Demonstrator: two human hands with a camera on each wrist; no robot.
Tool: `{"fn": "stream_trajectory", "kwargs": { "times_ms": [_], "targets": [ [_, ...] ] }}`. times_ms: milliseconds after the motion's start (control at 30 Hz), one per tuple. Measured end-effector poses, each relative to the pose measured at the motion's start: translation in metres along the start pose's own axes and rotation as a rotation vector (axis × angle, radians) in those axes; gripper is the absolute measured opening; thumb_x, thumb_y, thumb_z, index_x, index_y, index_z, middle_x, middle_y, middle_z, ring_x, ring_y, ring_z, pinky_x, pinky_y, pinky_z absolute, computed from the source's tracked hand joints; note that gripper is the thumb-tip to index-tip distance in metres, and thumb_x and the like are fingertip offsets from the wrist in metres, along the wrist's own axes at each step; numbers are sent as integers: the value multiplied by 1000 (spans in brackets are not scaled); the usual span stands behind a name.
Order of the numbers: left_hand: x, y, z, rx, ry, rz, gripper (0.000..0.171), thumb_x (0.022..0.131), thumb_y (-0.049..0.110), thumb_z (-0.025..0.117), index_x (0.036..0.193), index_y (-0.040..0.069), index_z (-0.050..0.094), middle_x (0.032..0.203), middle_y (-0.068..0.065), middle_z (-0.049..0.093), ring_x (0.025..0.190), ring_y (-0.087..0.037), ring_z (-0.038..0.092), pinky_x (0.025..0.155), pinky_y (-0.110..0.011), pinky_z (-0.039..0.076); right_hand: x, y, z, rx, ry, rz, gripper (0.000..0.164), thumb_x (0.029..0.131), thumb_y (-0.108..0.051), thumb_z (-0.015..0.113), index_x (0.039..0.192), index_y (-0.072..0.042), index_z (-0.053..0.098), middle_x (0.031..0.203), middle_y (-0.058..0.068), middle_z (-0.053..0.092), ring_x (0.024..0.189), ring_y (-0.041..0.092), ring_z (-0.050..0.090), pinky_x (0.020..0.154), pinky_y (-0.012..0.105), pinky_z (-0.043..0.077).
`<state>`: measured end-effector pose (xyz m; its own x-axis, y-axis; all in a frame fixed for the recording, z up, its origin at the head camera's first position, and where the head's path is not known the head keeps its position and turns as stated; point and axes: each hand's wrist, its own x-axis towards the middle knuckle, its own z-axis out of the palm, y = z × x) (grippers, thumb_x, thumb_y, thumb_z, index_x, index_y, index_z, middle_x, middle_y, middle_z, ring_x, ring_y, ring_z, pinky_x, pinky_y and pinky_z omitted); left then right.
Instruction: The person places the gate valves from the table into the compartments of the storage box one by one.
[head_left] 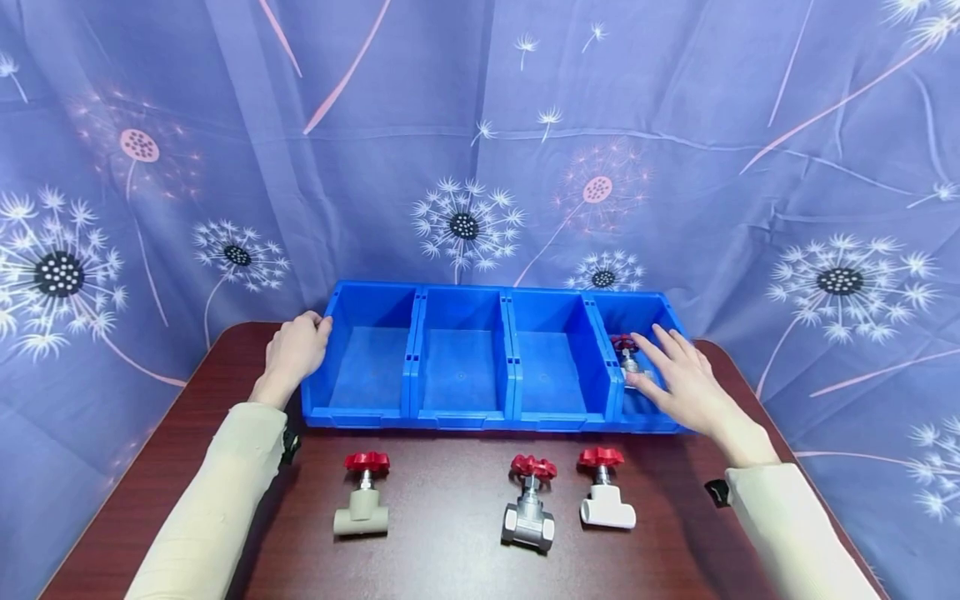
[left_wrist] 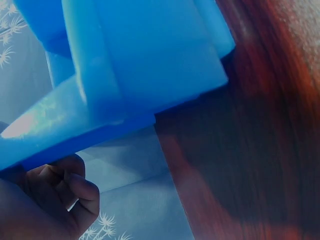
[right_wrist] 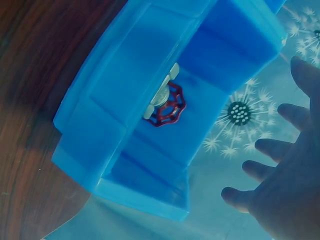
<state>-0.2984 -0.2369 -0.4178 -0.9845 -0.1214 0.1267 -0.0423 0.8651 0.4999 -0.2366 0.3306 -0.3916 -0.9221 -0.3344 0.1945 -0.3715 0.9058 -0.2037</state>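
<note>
Valve point(head_left: 628, 360) binned, three apparently left

Head: it lies in the bin's point(head_left: 461, 422) rightmost compartment point(head_left: 637, 406), near the right hand point(head_left: 688, 386); beige valve point(head_left: 363, 511), steel valve point(head_left: 529, 515) and white valve point(head_left: 604, 505) lie on the desk point(head_left: 435, 571) off the bin's front edge.

Left wrist: left hand point(left_wrist: 55, 205) curled by the bin's left end, hold unclear.

Right wrist: right hand spread, empty.

A reddish-brown table point(head_left: 442, 487) bears a blue four-compartment bin point(head_left: 459, 423) and three red-handled valves point(head_left: 528, 523)
</note>
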Motion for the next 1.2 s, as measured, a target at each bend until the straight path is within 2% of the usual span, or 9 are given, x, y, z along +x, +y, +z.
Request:
{"fn": "stream_trajectory", "kwargs": {
  "times_ms": [300,600,1033,1200],
  "targets": [
    [2,-2,0,30,16,24,44,106,36,36,115,0,60,93,-20,63,88,-43,60,71,-55,44,-14,-15,1,6,30,-59,68,96,-43,59,153,-14,34,155,25,24,141,49,14,100,75,15],
    [2,-2,0,26,17,5,43,106,36,37,117,0,59,96,-21,63,89,-43,60,73,-55,45,-28,-26,4,12,39,-123,68,97,-40,60,154,-18,32,155,22,25,141,49,16,99,75,16],
    [3,-2,-1,35,17,-12,43,106,36,37,117,2,60,96,-19,64,90,-42,60,75,-55,45,-47,-45,11,37,41,-207,63,95,-35,65,149,-12,41,156,18,26,142,47,18,102,71,18],
    [2,-3,3,31,20,-9,44,106,38,36,116,2,61,97,-19,64,91,-42,60,75,-55,45,-58,-51,17,59,29,-201,62,93,-35,67,147,-12,44,154,19,32,141,47,20,102,69,21]
  ]
}}
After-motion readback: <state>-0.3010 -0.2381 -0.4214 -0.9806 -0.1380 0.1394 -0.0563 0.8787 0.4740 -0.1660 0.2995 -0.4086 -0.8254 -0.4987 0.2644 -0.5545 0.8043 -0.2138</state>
